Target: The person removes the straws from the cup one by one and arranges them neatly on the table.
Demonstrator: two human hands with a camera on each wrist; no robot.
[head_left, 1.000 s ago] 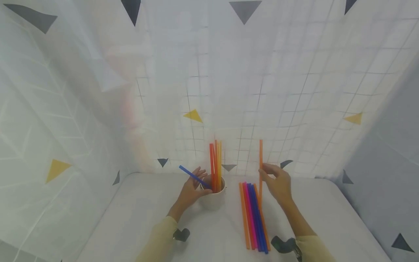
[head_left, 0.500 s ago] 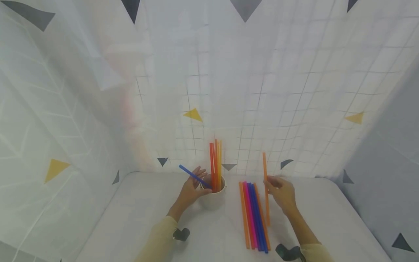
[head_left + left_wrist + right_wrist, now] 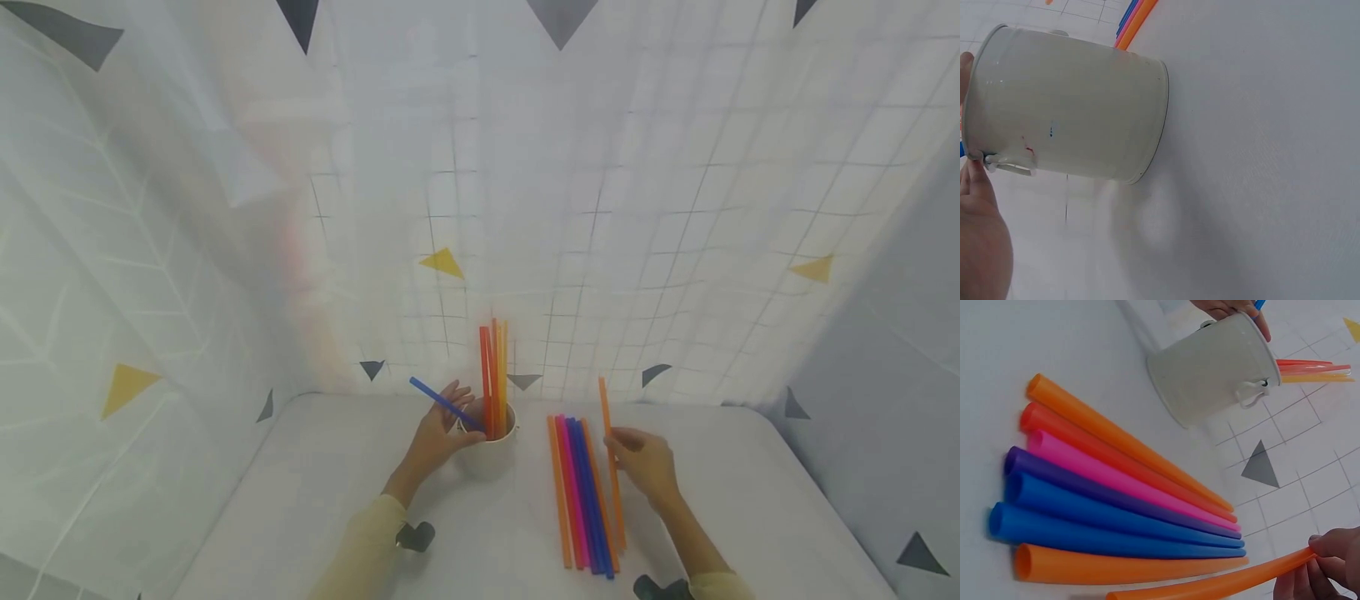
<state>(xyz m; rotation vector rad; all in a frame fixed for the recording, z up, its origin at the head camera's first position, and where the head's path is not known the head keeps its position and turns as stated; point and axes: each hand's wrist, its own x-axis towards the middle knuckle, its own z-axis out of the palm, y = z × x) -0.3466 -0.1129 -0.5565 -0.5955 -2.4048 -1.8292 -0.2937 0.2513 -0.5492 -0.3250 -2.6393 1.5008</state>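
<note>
White tiled sheeting with scattered grey and yellow triangles hangs behind and beside a pale worktop [image 3: 322,492]. Near its middle stands a cream cup [image 3: 491,446] holding upright red, orange and yellow straws [image 3: 493,375]. Right of it, a row of straws [image 3: 581,492] in orange, pink, purple and blue lies flat, side by side. The left hand [image 3: 438,437] curls round the cup's side and holds a blue straw [image 3: 442,402]. The right hand [image 3: 645,462] pinches a single orange straw [image 3: 611,458], tilted just beside the row.
</note>
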